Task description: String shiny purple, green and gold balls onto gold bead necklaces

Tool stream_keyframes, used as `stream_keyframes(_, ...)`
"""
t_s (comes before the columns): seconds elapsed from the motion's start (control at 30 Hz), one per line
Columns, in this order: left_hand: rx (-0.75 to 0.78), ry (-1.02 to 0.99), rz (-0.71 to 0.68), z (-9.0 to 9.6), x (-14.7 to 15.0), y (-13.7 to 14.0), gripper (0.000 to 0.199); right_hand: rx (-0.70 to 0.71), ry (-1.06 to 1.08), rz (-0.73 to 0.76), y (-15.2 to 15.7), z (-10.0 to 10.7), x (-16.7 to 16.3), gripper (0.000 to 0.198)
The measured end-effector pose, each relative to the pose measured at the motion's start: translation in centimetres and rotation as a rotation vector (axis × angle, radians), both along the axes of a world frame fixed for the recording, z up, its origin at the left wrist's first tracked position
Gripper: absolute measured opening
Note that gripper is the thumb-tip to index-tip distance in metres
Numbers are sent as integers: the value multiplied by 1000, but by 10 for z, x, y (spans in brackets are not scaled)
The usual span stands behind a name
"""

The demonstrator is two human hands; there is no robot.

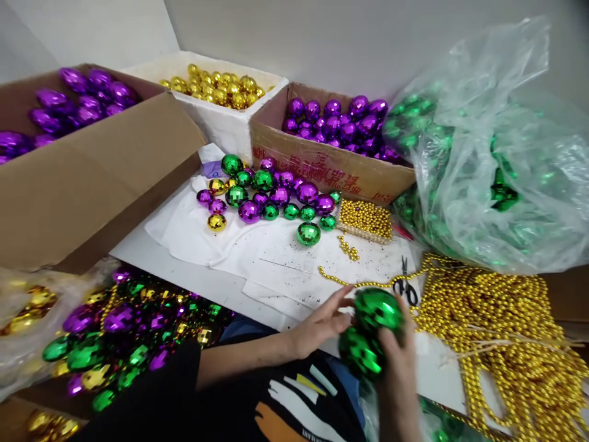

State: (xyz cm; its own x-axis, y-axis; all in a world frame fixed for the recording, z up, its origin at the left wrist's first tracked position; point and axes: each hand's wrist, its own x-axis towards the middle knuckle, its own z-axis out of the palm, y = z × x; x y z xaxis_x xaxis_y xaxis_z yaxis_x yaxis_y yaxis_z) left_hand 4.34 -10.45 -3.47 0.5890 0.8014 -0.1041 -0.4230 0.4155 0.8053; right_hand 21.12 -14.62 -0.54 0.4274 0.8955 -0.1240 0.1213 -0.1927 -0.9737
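Two green balls [376, 309] sit together in my right hand [398, 356], thumb pressed across them, at the near edge of the counter [179, 270]. They're glossy and bright green — mirror-like, with pale glints and dark reflections. Each looks roundish, so I see no clear long axis on either one — but the pair lines up steeply, lower left to upper right. My left hand [318, 330] is loosely spread beside them; whether its fingertips touch, I can't tell.
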Motion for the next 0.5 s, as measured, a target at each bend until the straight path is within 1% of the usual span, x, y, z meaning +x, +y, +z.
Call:
stream_keyframes(0.07,19,20,215,5,-1,4,69,115,-38,58,22,-12,-42,73)
stream_keyframes(0.1,29,47,295,6,-6,6,68,156,-34,83,29,-17,-59,70)
stream_keyframes(0.13,42,78,347,6,-12,7,70,188,-37,111,34,-21,-73,68)
stream_keyframes(0.2,60,127,394,2,-25,8,74,211,-42,175,36,-28,-90,64)
stream_keyframes(0.3,46,140,420,-7,-39,8,76,222,-145,247,33,-36,-98,61)
stream_keyframes(0.4,45,119,465,-14,-44,9,69,212,-213,267,32,-39,-99,61)
stream_keyframes(0.5,73,105,484,-15,-44,11,64,176,-152,291,31,-40,-101,65)
